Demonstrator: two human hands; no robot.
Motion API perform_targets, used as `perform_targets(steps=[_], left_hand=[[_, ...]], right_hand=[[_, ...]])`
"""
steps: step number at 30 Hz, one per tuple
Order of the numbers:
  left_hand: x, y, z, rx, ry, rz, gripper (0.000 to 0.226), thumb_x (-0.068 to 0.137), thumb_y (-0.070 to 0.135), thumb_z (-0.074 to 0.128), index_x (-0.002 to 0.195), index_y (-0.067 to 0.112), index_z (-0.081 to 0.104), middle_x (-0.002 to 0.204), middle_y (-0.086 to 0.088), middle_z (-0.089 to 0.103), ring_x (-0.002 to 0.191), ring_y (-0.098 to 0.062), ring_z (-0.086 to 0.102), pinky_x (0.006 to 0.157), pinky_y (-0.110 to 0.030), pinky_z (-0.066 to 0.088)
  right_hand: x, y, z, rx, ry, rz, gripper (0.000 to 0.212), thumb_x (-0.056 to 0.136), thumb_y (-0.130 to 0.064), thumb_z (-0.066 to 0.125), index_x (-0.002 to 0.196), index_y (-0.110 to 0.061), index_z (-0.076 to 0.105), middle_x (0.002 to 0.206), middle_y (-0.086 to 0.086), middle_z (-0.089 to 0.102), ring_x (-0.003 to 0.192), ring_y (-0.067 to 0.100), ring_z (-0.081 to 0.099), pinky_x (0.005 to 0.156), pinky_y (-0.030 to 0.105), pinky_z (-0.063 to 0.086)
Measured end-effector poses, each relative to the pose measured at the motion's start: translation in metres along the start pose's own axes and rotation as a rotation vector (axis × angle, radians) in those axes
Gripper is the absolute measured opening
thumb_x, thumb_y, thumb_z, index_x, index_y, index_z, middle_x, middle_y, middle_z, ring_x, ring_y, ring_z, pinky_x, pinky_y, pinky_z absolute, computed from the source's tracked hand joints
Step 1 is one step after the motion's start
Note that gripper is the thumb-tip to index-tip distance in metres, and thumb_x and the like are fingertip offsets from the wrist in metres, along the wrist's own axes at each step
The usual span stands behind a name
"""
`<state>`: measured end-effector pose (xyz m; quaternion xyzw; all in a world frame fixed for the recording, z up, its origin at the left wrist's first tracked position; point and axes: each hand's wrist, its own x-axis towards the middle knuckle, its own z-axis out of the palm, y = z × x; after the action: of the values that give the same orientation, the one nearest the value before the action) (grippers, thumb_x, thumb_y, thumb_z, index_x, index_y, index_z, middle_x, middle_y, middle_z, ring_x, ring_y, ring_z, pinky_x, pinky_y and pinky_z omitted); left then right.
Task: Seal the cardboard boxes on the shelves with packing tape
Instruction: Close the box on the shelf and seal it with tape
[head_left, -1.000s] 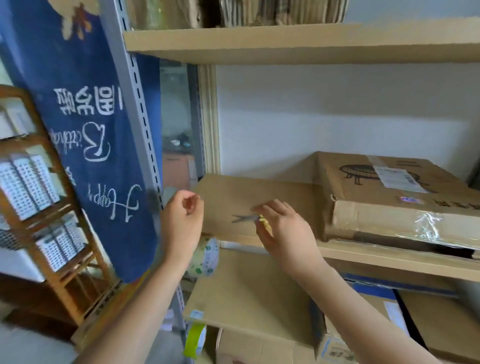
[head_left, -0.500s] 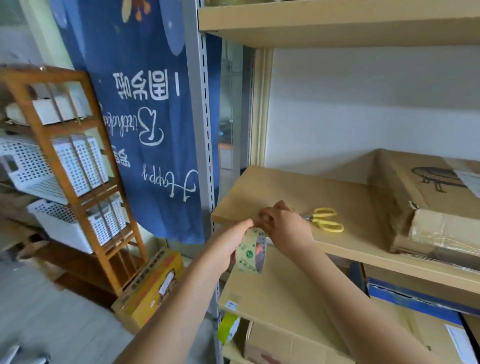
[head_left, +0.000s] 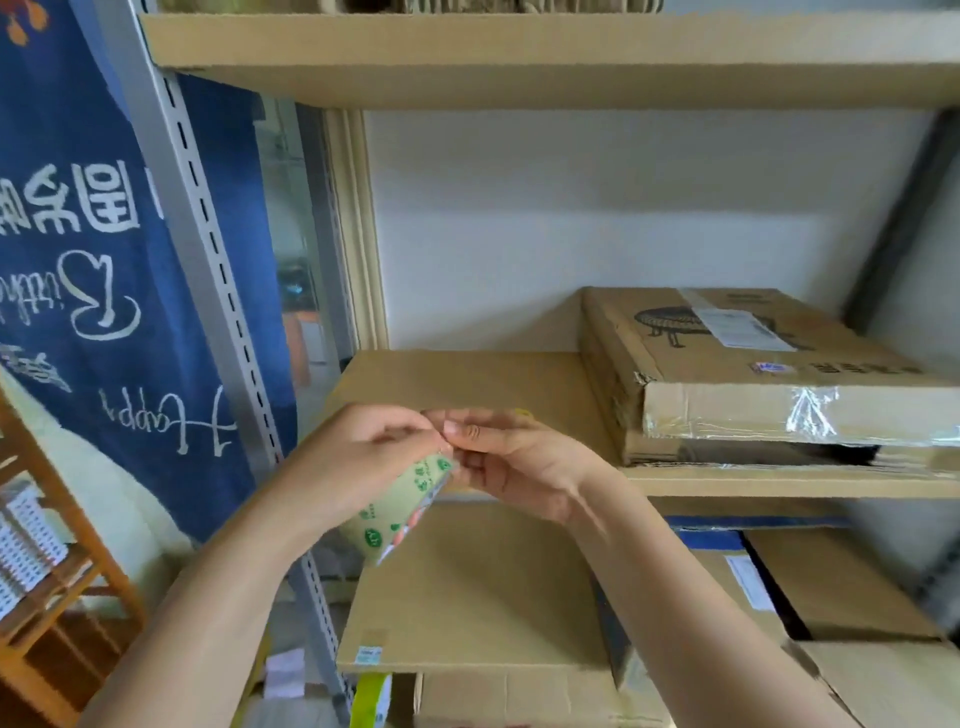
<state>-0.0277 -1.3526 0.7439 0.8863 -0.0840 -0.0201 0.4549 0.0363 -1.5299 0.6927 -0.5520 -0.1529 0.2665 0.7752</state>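
Note:
My left hand grips a roll of clear packing tape with green print, held in front of the middle shelf's edge. My right hand meets it from the right, its fingertips pinching at the top of the roll where the tape end lies. A flat cardboard box with a shipping label and clear tape on its front edge lies on the middle shelf at the right. The yellow scissors are almost wholly hidden behind my right hand.
A grey slotted upright runs down the left of the shelving, with a blue banner beside it. A wooden rack stands at the far left. Several cardboard boxes fill the shelf below. Another tape roll sits near the bottom.
The view has swung back toward the shelves. My hands have stayed together on the tape roll and risen slightly, now covering the scissors on the shelf.

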Motion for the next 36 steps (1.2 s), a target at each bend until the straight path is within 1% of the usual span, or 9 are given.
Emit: perform_targets(steps=[4,9,12,14,18,22,27,32,36], left_hand=[[0.008,0.023,0.042,-0.036,-0.205,0.163,0.017,0.096,0.037,0.058,0.095,0.028,0.072,0.093,-0.003,0.076,0.080,-0.023,0.074,0.064,-0.032,0.060],[0.023,0.050,0.142,0.020,-0.346,0.271,0.026,0.089,0.058,0.053,0.098,0.038,0.065,0.085,0.006,0.073,0.067,-0.020,0.072,0.067,-0.044,0.061],[0.027,0.077,0.206,0.074,-0.386,0.376,0.032,0.095,0.059,0.047,0.117,0.038,0.059,0.097,0.013,0.067,0.072,0.003,0.063,0.064,-0.007,0.047],[0.028,0.099,0.240,0.137,-0.429,0.401,0.043,0.095,0.063,0.042,0.126,0.035,0.049,0.092,0.014,0.065,0.060,0.006,0.060,0.055,-0.004,0.043],[0.055,0.129,0.294,0.412,-0.415,0.492,0.050,0.087,0.076,0.039,0.122,0.039,0.042,0.087,0.010,0.068,0.074,-0.008,0.067,0.076,-0.035,0.056],[0.078,0.163,0.327,0.707,-0.173,0.597,0.055,0.090,0.070,0.042,0.133,0.036,0.039,0.115,0.008,0.065,0.104,-0.016,0.062,0.080,-0.032,0.051],[0.091,0.178,0.356,0.740,0.071,0.784,0.044,0.081,0.074,0.043,0.081,0.032,0.053,0.078,0.011,0.052,0.062,-0.018,0.058,0.048,-0.031,0.042],[0.091,0.172,0.368,0.571,0.146,0.908,0.038,0.072,0.057,0.063,0.067,0.019,0.060,0.091,0.001,0.041,0.061,-0.018,0.049,0.042,-0.032,0.043],[0.097,0.187,0.373,0.546,0.094,0.772,0.038,0.064,0.061,0.063,0.067,0.024,0.057,0.101,0.001,0.039,0.063,-0.010,0.050,0.044,-0.010,0.026]], right_hand=[[-0.075,-0.002,-0.034,0.122,0.217,-0.140,0.023,0.084,-0.005,0.064,0.106,-0.001,0.070,0.085,0.008,0.065,0.074,0.012,0.058,0.067,0.017,0.054],[-0.168,0.016,-0.074,-0.218,0.809,-0.445,0.023,0.077,-0.018,0.074,0.089,0.001,0.073,0.088,0.008,0.073,0.082,0.020,0.068,0.083,0.037,0.054],[-0.210,0.025,-0.105,-0.197,1.026,-0.620,0.020,0.079,-0.015,0.073,0.093,0.000,0.075,0.100,0.011,0.075,0.095,0.032,0.070,0.086,0.048,0.057],[-0.230,0.029,-0.133,-0.137,1.077,-0.676,0.014,0.088,-0.011,0.068,0.095,0.000,0.073,0.105,0.015,0.073,0.101,0.036,0.068,0.089,0.050,0.054],[-0.249,0.029,-0.187,-0.144,1.150,-0.744,0.011,0.092,-0.002,0.061,0.086,0.000,0.069,0.112,0.000,0.073,0.110,0.014,0.066,0.088,0.032,0.053],[-0.244,0.029,-0.242,-0.095,1.162,-0.883,0.015,0.096,-0.002,0.057,0.084,-0.007,0.065,0.113,0.006,0.068,0.114,0.025,0.061,0.096,0.042,0.050],[-0.249,0.031,-0.288,-0.006,1.097,-1.005,0.011,0.093,-0.013,0.059,0.084,-0.010,0.065,0.118,0.010,0.058,0.116,0.030,0.055,0.105,0.057,0.041],[-0.259,0.026,-0.302,-0.107,1.056,-1.091,0.009,0.090,-0.014,0.061,0.084,-0.010,0.066,0.128,0.008,0.054,0.115,0.034,0.055,0.103,0.056,0.043],[-0.259,0.023,-0.310,-0.138,1.032,-1.092,0.010,0.091,-0.011,0.058,0.086,-0.009,0.066,0.130,0.007,0.055,0.111,0.031,0.057,0.099,0.056,0.047]])
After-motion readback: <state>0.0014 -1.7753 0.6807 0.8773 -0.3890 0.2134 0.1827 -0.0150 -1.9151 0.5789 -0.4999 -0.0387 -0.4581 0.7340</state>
